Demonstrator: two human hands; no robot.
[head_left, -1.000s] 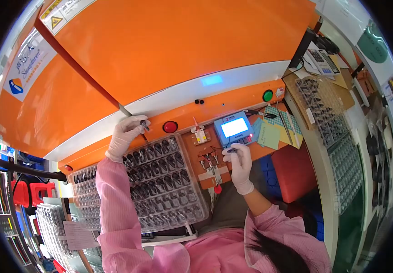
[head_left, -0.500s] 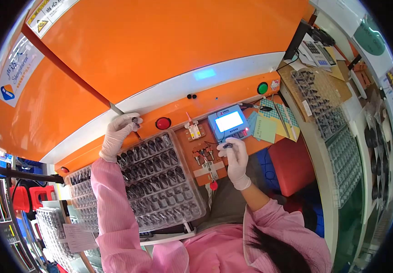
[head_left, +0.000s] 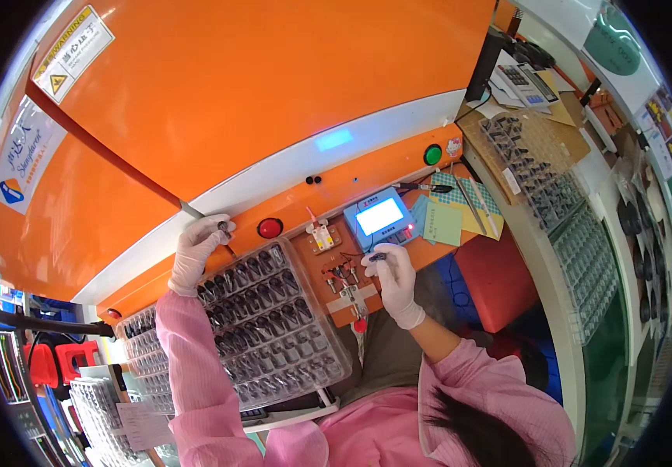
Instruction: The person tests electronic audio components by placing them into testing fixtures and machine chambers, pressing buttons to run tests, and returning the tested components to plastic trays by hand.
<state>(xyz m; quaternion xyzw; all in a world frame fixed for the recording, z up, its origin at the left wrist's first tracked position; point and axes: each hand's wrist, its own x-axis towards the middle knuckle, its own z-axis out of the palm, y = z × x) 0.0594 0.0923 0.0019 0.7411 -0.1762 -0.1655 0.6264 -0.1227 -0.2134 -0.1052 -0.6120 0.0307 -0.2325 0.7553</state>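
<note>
Tiny dark part (head_left: pixel 224 227) pinched in the fingers of the left hand (head_left: pixel 193 255), another small part (head_left: pixel 378 257) in those of the right hand (head_left: pixel 396 285), probably for fine control. Tray's (head_left: pixel 323 311) been parked close, seemingly for easy reach. "WARNING" can be read on the sticker (head_left: pixel 73 53), "Shengdaren" on the label (head_left: pixel 28 156).

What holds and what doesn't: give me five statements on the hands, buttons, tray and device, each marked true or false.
1. The white-gloved left hand holds a small dark part. True.
2. The white-gloved right hand is empty. False: the right hand holds another small dark part.
3. The rectangular screen of the blue boxy device is lit. True.
4. The round green button is nearer the left hand than the round red button. False: the red button is nearer.
5. The large clear plastic tray holds dark parts in rows. True.
</note>
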